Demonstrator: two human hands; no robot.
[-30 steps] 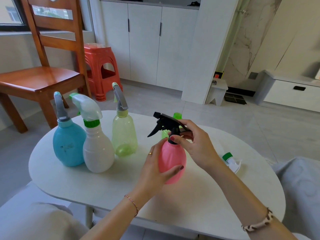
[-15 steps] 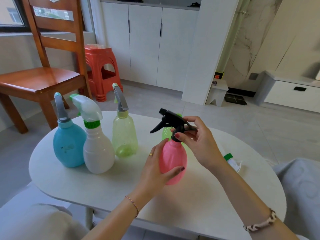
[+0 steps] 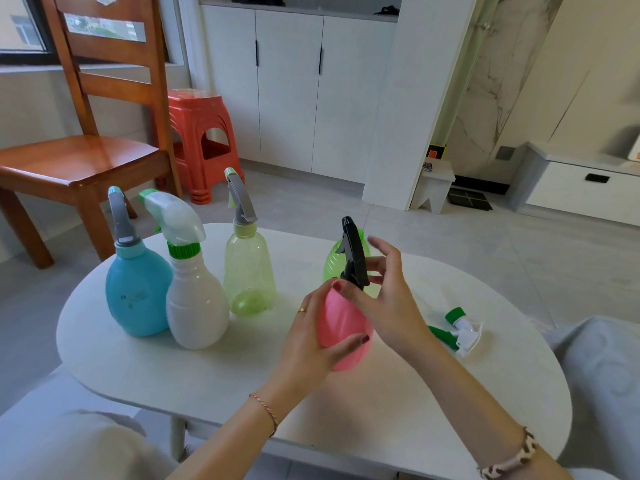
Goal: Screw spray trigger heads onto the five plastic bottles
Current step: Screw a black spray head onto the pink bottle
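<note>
My left hand (image 3: 313,336) wraps the body of a pink bottle (image 3: 341,327) held just above the white table (image 3: 363,403). A black trigger head (image 3: 353,258) sits on the bottle's neck, nozzle pointing away from me. My right hand (image 3: 388,299) pinches the black collar with thumb and finger, the other fingers spread. Behind them stands a green bottle (image 3: 334,258) with no head that I can see. A loose green-and-white trigger head (image 3: 460,332) lies on the table to the right. At the left stand a blue bottle (image 3: 136,292), a white bottle (image 3: 195,303) and a pale green bottle (image 3: 247,275), each with a head on.
A wooden chair (image 3: 79,161) and a red plastic stool (image 3: 201,133) stand beyond the table's left end. White cabinets line the far wall. A grey cushion (image 3: 609,375) lies at the right edge, and my light-clad knee shows at the bottom left.
The black trigger head has turned on the pink bottle: its nozzle pointed left before and now points away from me. My right fingers have shifted on the collar.
</note>
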